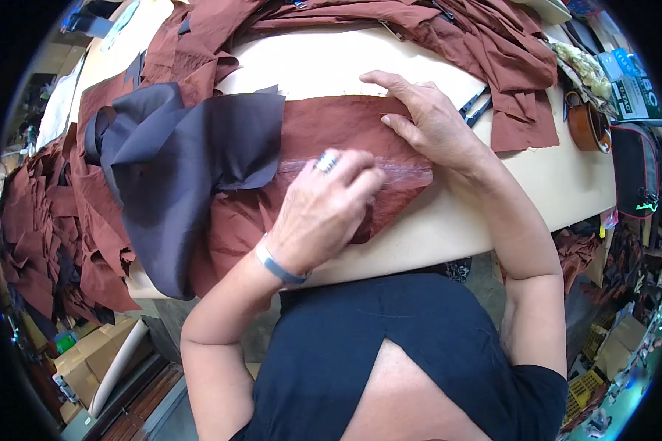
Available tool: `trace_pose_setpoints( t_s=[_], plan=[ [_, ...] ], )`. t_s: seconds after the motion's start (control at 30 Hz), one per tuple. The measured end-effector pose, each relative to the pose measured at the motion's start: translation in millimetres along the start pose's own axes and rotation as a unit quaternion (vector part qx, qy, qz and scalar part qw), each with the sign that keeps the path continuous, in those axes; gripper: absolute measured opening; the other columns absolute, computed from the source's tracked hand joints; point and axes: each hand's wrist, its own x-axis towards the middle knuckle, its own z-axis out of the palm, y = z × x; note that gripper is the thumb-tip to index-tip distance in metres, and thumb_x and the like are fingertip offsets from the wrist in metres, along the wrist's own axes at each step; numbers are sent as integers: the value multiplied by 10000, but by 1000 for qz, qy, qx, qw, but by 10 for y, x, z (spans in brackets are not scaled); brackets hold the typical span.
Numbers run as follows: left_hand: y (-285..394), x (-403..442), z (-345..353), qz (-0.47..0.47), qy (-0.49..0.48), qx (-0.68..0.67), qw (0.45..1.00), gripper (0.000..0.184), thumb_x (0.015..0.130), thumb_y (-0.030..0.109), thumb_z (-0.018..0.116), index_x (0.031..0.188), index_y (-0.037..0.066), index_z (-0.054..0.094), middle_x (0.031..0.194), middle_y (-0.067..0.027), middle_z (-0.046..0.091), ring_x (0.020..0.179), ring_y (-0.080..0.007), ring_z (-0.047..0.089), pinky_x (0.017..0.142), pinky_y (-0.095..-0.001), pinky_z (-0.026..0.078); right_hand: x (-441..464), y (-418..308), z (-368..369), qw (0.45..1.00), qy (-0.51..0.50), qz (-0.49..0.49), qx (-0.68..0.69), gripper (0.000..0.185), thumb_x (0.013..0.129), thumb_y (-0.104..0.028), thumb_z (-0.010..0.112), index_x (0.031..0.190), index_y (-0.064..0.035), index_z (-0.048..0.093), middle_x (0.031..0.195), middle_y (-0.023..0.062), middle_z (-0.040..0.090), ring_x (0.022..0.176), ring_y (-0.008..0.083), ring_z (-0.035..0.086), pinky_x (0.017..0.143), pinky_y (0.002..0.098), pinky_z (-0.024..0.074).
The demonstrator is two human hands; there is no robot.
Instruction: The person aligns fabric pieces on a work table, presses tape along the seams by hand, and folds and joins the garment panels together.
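Observation:
A reddish-brown fabric piece (331, 117) lies on the pale tabletop in front of me, with a whitish line (408, 173) running across it. My left hand (327, 206), slightly blurred and wearing a ring and a wristband, presses on this piece with its fingers curled in. Whatever its fingertips may hold is hidden. My right hand (426, 121) rests at the piece's right end, index finger stretched out and thumb apart. Left of my hands, a dark navy fabric (169, 169) lies bunched and folded over the brown cloth.
More brown fabric (485, 44) is heaped along the table's far side, and piles (44, 228) hang at the left. A dark narrow tool (477, 109) lies beyond my right wrist. A brown tape roll (588, 126) and a black bag (635, 169) are at the right edge.

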Motion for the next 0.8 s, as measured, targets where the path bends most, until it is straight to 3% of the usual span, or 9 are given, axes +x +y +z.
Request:
trace_pose_setpoints(
  t_s=[0.13,0.43,0.8],
  plan=[
    [-99,105,56,-76,-13,36,996,329,707,51,657,1019,38,551,1037,-127,517,967,-331,504,821,-400,433,-21,23,-4,1000,0,-1,-4,531,729,-2,637,1228,-88,477,1098,173,607,906,361,605,820,428,481],
    [-169,171,47,-85,-56,43,994,259,687,38,651,918,40,534,885,-129,497,859,-318,494,764,-400,408,-51,21,-10,1000,-20,13,-3,519,760,-37,634,1248,-118,478,1153,130,595,1015,304,576,884,392,418],
    [-233,211,84,-77,-65,9,995,133,731,45,600,860,59,570,843,-99,527,839,-304,499,738,-393,394,-50,-6,-36,999,-33,22,-7,514,762,-26,626,1248,-121,484,1160,125,594,1029,289,578,875,389,422]
  ],
)
